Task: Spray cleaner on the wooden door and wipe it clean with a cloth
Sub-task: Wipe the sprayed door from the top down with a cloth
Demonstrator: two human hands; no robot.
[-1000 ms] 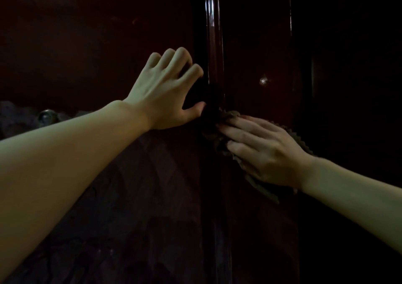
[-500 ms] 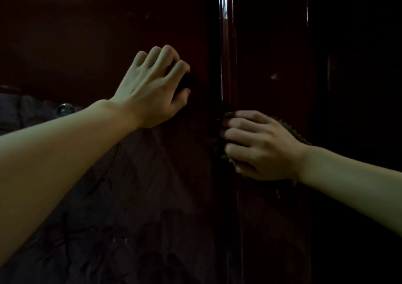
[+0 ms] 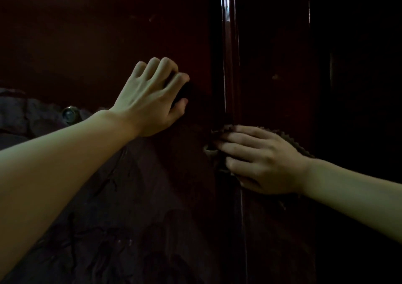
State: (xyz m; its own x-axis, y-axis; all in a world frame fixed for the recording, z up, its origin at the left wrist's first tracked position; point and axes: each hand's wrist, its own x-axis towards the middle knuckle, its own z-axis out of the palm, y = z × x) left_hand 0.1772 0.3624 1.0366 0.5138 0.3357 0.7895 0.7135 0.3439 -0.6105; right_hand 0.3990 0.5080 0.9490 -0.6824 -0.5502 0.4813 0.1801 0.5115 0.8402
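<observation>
**Wiping step in hand along the door's glossy edge**

The wiping part of the task is judged to be under way; no spray bottle is to be seen in the view. The cloth is pressed against the dark wooden door by the right hand, whose fingers are laid over it and bent slightly round its front edge, beside the shiny vertical strip. Only a scalloped edge of the cloth shows above the knuckles, the rest being hidden under the palm. The left hand is set on the darker panel to the left, fingers bent at the knuckles and fingertips resting on the surface; nothing is held in it, though in such dim light this is said with some caution. A small round metal fitting is visible beyond the left forearm.

For the next move, steady pressure on the cloth is called for, and a stroke carried up or down the strip so that the raised edge and the groove beside it are both covered. The panel should be kept braced by the left hand while this is done
</observation>
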